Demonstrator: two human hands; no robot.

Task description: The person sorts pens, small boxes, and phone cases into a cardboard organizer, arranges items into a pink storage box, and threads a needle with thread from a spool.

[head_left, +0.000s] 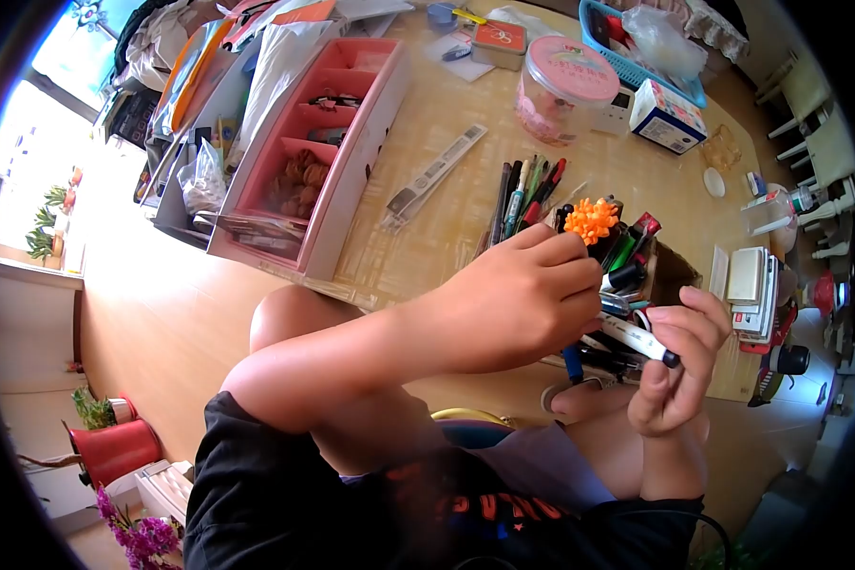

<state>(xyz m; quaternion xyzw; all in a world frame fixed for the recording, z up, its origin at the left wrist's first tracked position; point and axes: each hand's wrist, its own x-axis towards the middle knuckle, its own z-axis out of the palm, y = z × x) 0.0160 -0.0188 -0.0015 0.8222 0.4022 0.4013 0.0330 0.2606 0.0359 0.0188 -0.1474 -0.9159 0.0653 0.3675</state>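
My left hand [537, 294] is closed, knuckles up, its fingertips mostly hidden at the inner end of a white marker [632, 336]. My right hand [682, 356] curls its thumb and fingers around the marker's other end, which is black. The marker lies tilted between the two hands. Directly behind them, an open box [673, 275] holds several pens and markers. An orange spiky flower-like topper [592, 220] stands among them, just above my left hand. More pens [522, 195] rise in a bunch behind my left wrist, partly covered by it.
A pink divided organizer [351, 133] stands on the table's left side. A long clear packet [437, 176] lies beside it. Farther back are a pink-lidded jar [565, 85], a red tin [499, 43], a tissue box [668, 116] and a blue basket [627, 62]. Stacked books [752, 294] sit at the right.
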